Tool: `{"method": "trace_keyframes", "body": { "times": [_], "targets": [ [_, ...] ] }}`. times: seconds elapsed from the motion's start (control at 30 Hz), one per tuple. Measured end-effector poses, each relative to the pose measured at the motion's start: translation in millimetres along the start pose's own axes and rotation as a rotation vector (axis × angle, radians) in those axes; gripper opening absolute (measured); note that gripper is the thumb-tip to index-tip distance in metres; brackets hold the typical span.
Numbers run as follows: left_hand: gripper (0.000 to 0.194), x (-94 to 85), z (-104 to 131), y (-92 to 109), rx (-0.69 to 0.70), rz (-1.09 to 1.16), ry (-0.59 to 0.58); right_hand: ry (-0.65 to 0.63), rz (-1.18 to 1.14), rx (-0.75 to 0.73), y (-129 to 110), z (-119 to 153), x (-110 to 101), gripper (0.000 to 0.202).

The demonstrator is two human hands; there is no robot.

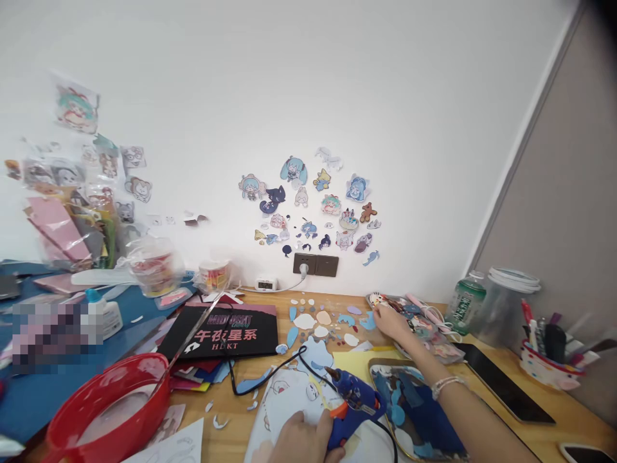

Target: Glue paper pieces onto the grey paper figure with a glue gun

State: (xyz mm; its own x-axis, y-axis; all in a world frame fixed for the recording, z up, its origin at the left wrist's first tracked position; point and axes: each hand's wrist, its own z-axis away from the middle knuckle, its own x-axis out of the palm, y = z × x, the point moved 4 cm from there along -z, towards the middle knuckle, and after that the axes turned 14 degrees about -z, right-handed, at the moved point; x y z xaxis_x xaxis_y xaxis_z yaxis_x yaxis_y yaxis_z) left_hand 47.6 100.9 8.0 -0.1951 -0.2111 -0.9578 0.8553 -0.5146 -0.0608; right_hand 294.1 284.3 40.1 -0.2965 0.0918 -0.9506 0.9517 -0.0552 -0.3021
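Observation:
My left hand (301,442) is at the bottom centre, fingers curled at the handle of a blue hot glue gun (355,397) with an orange trigger. The gun's nozzle points up and left above a sheet with drawn figures (284,392). My right hand (389,321) reaches to the back of the table, fingertips pinched at a light blue paper cutout (369,321); they partly cover it. Around it lie several cut paper shapes, including a white one (304,322) and a larger light blue one (318,354). Under my right forearm is a tray (373,373) holding blue scraps.
A red pan (108,411) and a black folder (222,329) lie left. A black cable (270,376) loops beside the gun. To the right are a black tablet (506,384), a pen holder (549,366), a green bottle (467,302) and a clear tub (508,305).

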Motion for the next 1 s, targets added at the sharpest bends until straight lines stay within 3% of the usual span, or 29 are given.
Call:
{"method": "trace_keyframes", "body": {
  "times": [0.13,0.27,0.43,0.6,0.8,1.0],
  "targets": [
    [0.033,0.2,0,-1,-0.006,0.015,0.003,-0.056,-0.051,0.012,12,-14,-3,0.029],
    [0.034,0.4,1,-2,-0.008,0.028,0.003,-0.095,-0.076,0.038,17,-16,9,0.027],
    [0.034,0.5,1,-2,-0.01,0.028,-0.02,-0.056,-0.05,0.073,14,-15,18,0.027],
    [0.033,-1.6,0,-2,-0.011,0.023,-0.028,-0.017,-0.009,0.04,-4,-21,20,0.027],
    [0.033,-6.0,-1,-1,-0.001,0.034,-0.068,-0.098,-0.029,-0.007,-36,-27,38,0.027],
    [0.035,-4.2,-3,-2,0.004,0.056,-0.083,-0.163,-0.083,0.049,-41,-33,48,0.026]
  ]
}}
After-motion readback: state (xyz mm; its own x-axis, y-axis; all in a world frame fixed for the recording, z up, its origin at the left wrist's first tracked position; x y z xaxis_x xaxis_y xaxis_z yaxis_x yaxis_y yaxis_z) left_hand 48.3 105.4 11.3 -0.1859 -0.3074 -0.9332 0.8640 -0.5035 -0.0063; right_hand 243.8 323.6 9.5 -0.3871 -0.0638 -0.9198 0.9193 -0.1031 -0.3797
